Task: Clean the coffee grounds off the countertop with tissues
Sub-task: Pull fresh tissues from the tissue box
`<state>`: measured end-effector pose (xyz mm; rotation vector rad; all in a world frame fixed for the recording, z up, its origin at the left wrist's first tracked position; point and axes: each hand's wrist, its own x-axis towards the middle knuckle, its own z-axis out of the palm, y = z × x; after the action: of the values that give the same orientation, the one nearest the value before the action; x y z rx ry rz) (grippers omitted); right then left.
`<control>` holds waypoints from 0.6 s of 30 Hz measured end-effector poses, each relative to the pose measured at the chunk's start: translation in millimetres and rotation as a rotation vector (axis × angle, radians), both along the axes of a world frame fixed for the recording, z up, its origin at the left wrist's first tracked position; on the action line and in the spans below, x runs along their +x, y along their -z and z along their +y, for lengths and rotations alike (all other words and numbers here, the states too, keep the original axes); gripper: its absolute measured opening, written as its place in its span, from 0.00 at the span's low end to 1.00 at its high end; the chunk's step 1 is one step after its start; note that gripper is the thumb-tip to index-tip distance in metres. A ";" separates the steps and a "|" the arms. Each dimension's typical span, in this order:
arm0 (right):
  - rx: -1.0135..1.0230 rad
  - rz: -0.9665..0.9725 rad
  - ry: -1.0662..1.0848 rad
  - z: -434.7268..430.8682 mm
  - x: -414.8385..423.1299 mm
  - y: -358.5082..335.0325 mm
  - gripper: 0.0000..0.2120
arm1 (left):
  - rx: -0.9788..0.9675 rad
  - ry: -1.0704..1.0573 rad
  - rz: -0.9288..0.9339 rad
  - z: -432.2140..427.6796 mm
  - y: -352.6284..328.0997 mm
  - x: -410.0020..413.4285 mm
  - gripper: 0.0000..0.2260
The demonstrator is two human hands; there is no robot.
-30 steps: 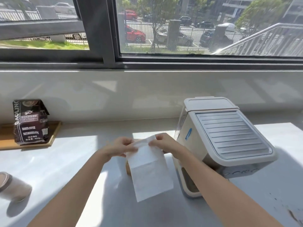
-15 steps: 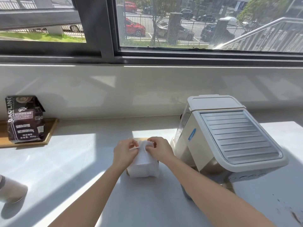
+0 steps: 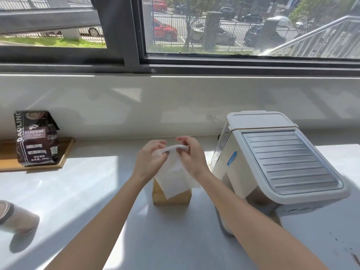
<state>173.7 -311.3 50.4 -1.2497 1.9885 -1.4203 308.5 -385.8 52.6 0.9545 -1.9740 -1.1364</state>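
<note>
2 forearms come in from 6 o'clock over the pale table [image 3: 78, 191]. Near the front edge, at 4 o'clock from the middle of the view, dark specks of coffee grounds [image 3: 355, 259] lie scattered on the table, well apart from both hands. At 8 o'clock a grey cup [image 3: 18, 219] lies on its side, partly cut off by the edge of the view.

Further in, at the centre, stands a tan box [image 3: 171, 198], just beside the left flank of the white coffee machine [image 3: 282, 162], which fills the 3 o'clock side. Above the box the left hand [image 3: 151, 160] and the right hand [image 3: 191, 158] meet on 1 white tissue [image 3: 173, 174]. The left hand's fingers curl round its upper left corner, and the right hand pinches its upper right end between thumb and fingers. The tissue hangs from that grip and its lower part covers the box's top; whether any of it sits inside the box cannot be told.

At 10 o'clock a dark coffee bag [image 3: 37, 139] stands upright on a wooden tray [image 3: 64, 154] by the white wall. Farthest back, at 12 o'clock, a dark-framed window [image 3: 116, 32] shows parked cars and a fence.
</note>
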 end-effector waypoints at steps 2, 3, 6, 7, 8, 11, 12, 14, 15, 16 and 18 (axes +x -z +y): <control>-0.085 0.016 -0.025 -3.3 2.3 -25.0 0.10 | 0.074 0.012 0.087 0.5 -25.8 0.8 0.03; -0.122 0.016 -0.026 -3.4 4.2 -37.6 0.09 | 0.099 0.008 0.125 1.7 -37.7 1.4 0.03; -0.223 -0.020 -0.017 0.7 8.0 -69.4 0.09 | 0.237 -0.015 0.291 4.8 -66.9 5.8 0.04; -0.243 -0.036 -0.019 3.8 8.6 -77.3 0.08 | 0.291 0.033 0.310 4.8 -74.1 8.9 0.09; -0.260 -0.060 -0.027 7.6 9.3 -84.1 0.08 | 0.329 0.116 0.292 4.2 -78.3 12.1 0.13; -0.293 -0.137 -0.057 23.0 13.1 -97.5 0.07 | 0.414 0.328 0.142 11.4 -82.6 23.8 0.15; -0.292 -0.151 -0.056 28.8 14.1 -100.1 0.07 | 0.439 0.357 0.099 15.5 -80.4 27.1 0.15; -0.275 -0.238 -0.050 41.6 14.5 -103.1 0.08 | 0.492 0.369 0.075 25.3 -75.9 30.0 0.15; -0.259 -0.311 -0.046 48.2 13.8 -103.3 0.08 | 0.508 0.360 0.083 30.3 -75.1 29.9 0.16; -0.233 -0.387 -0.043 54.9 12.4 -102.9 0.08 | 0.509 0.345 0.094 35.0 -76.0 28.8 0.16; -0.145 -0.529 -0.064 69.4 7.2 -102.5 0.12 | 0.480 0.321 0.111 45.8 -81.9 25.2 0.17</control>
<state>180.8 -242.0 152.9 -0.8594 1.4995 -1.6746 333.7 -340.1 134.4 0.7931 -1.8402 -1.8613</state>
